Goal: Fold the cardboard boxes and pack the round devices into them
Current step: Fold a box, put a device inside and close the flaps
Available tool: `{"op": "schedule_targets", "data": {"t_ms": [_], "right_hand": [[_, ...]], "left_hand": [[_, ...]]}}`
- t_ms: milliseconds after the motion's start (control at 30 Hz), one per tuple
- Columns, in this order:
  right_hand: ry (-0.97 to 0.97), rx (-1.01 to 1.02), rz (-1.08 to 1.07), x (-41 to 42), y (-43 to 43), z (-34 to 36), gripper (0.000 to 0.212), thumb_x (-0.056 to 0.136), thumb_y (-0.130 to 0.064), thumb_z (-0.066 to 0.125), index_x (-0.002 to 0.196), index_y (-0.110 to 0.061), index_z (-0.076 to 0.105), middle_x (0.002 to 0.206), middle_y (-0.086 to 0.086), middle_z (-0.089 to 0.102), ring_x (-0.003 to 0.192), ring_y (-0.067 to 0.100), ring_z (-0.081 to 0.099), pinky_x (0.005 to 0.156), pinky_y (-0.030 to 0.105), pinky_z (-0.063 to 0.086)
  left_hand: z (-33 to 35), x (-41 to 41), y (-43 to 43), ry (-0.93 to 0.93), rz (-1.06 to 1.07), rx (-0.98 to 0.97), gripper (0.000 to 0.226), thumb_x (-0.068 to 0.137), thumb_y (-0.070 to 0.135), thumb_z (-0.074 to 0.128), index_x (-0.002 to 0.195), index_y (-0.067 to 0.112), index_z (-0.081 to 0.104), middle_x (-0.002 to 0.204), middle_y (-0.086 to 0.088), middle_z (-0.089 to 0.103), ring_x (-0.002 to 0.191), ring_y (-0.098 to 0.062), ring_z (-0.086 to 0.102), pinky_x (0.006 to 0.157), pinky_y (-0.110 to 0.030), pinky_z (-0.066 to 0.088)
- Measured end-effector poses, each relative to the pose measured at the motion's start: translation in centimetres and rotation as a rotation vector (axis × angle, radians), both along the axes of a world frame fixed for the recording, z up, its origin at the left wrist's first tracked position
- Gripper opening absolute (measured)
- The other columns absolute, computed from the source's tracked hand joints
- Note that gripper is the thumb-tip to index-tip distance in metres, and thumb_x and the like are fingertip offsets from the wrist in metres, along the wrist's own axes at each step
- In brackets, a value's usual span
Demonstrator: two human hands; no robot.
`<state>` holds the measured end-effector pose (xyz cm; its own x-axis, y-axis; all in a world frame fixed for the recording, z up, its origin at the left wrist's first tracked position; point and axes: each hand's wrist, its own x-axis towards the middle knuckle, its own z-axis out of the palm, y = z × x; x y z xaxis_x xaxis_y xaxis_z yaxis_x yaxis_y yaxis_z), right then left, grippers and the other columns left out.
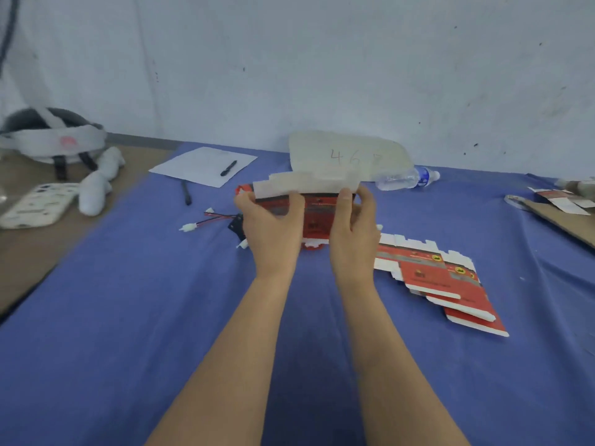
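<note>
Both hands hold a red box (pixel 317 217) up off the blue tabletop (pixel 128 300), near its middle; the left hand (pixel 272 226) grips the box's left end, fingers curled round it; the right hand (pixel 352 226) pinches the right end, thumb on the near face and fingers behind; a white flap (pixel 306 185) stands open along the box's top edge. Just right of the hands lies a stack of flat boxes (pixel 441 278), red and white, fanned out on the cloth. A black part (pixel 236 225) with red wires and white plugs lies just left of the left hand, partly hidden by it; its shape cannot be told. Farther back are a sheet of paper (pixel 199 162) with a pen (pixel 228 168) on it, a water bottle (pixel 407 178) on its side, and a pale card (pixel 347 154) against the wall.
</note>
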<state>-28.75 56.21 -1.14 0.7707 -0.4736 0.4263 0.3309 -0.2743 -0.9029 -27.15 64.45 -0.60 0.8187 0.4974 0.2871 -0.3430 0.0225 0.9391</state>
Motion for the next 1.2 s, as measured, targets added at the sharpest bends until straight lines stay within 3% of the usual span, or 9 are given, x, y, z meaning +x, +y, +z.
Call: {"op": "schedule_targets", "data": {"t_ms": [133, 233, 333, 533, 667, 833, 900, 1000, 1200], "right_hand": [[0.049, 0.053, 0.123, -0.3, 2.8, -2.4, 0.034, 0.100, -0.048, 0.032, 0.128, -0.048, 0.050, 0.116, -0.032, 0.057, 0.109, -0.015, 0.051, 0.082, 0.003, 0.039], [0.112, 0.144, 0.195, -0.1, 3.4, -3.4, 0.032, 0.097, -0.053, 0.033, 0.099, -0.046, 0.064, 0.096, -0.025, 0.067, 0.093, -0.012, 0.060, 0.076, 0.011, 0.045], [0.104, 0.204, 0.233, 0.2, 3.1, -3.5, 0.042, 0.098, -0.053, 0.034, 0.100, -0.031, 0.069, 0.098, -0.013, 0.071, 0.092, -0.003, 0.064, 0.073, 0.010, 0.047], [0.064, 0.186, 0.235, -0.4, 3.1, -3.7, 0.030, 0.094, -0.055, 0.036, 0.090, -0.046, 0.065, 0.100, -0.017, 0.069, 0.099, -0.002, 0.063, 0.077, 0.010, 0.048], [0.052, 0.250, 0.242, -0.2, 2.3, -3.4, 0.051, 0.084, -0.064, 0.035, 0.099, -0.028, 0.069, 0.099, -0.011, 0.071, 0.094, -0.001, 0.064, 0.069, 0.007, 0.047], [0.069, 0.171, 0.335, 0.0, 2.3, -3.4, 0.031, 0.100, -0.039, 0.039, 0.111, -0.028, 0.065, 0.102, -0.014, 0.069, 0.095, -0.001, 0.062, 0.077, 0.011, 0.049], [0.096, 0.153, 0.381, 0.2, 2.1, -3.4, 0.035, 0.102, -0.035, 0.038, 0.133, -0.029, 0.052, 0.128, -0.012, 0.059, 0.116, 0.003, 0.055, 0.094, 0.019, 0.048], [0.110, 0.141, 0.362, 0.4, 1.9, -3.6, 0.040, 0.102, -0.019, 0.036, 0.142, -0.024, 0.042, 0.140, -0.005, 0.051, 0.127, 0.010, 0.048, 0.106, 0.031, 0.041], [0.108, 0.131, 0.257, 0.7, 2.2, -4.2, 0.053, 0.094, 0.006, 0.031, 0.136, -0.022, 0.047, 0.131, 0.000, 0.056, 0.113, 0.009, 0.056, 0.091, 0.023, 0.049]], "left_hand": [[-2.5, -0.2, 3.3, 0.056, 0.052, 0.062, 0.024, 0.090, 0.019, 0.056, 0.105, 0.018, 0.038, 0.098, 0.003, 0.059, 0.078, 0.001, 0.056, 0.057, -0.002, 0.038], [-4.2, -0.2, 4.7, 0.053, 0.022, 0.035, 0.018, 0.097, 0.030, 0.050, 0.110, 0.021, 0.042, 0.103, 0.005, 0.058, 0.085, -0.003, 0.056, 0.064, -0.004, 0.039], [-4.4, -0.1, 5.0, 0.044, -0.010, 0.046, 0.020, 0.093, 0.042, 0.056, 0.096, 0.028, 0.042, 0.096, 0.011, 0.059, 0.082, 0.008, 0.056, 0.064, -0.003, 0.041], [-4.8, -0.5, 4.8, -0.036, 0.048, 0.123, 0.018, 0.093, 0.037, 0.058, 0.088, 0.032, 0.041, 0.089, 0.010, 0.059, 0.082, 0.001, 0.059, 0.062, -0.005, 0.042], [-4.9, -0.8, 4.1, -0.130, -0.084, 0.206, 0.023, 0.096, 0.033, 0.044, 0.114, 0.020, 0.049, 0.117, -0.002, 0.060, 0.108, -0.020, 0.057, 0.084, -0.019, 0.047], [-4.4, -1.2, 3.1, -0.125, -0.258, 0.066, 0.054, 0.089, 0.043, 0.030, 0.134, 0.021, 0.049, 0.135, 0.007, 0.054, 0.126, -0.008, 0.048, 0.106, -0.032, 0.040], [-4.4, -1.2, 3.0, -0.113, -0.306, 0.006, 0.052, 0.087, 0.048, 0.029, 0.128, 0.026, 0.053, 0.130, 0.004, 0.057, 0.121, -0.011, 0.052, 0.104, -0.034, 0.043], [-4.5, -1.3, 2.9, -0.117, -0.326, 0.019, 0.035, 0.089, 0.043, 0.030, 0.113, 0.036, 0.054, 0.117, 0.009, 0.062, 0.107, -0.002, 0.057, 0.088, -0.016, 0.046], [-5.1, -1.6, 2.5, -0.162, -0.289, 0.289, 0.021, 0.100, 0.037, 0.036, 0.115, 0.031, 0.049, 0.111, 0.014, 0.059, 0.105, -0.001, 0.056, 0.088, -0.015, 0.046]]}}
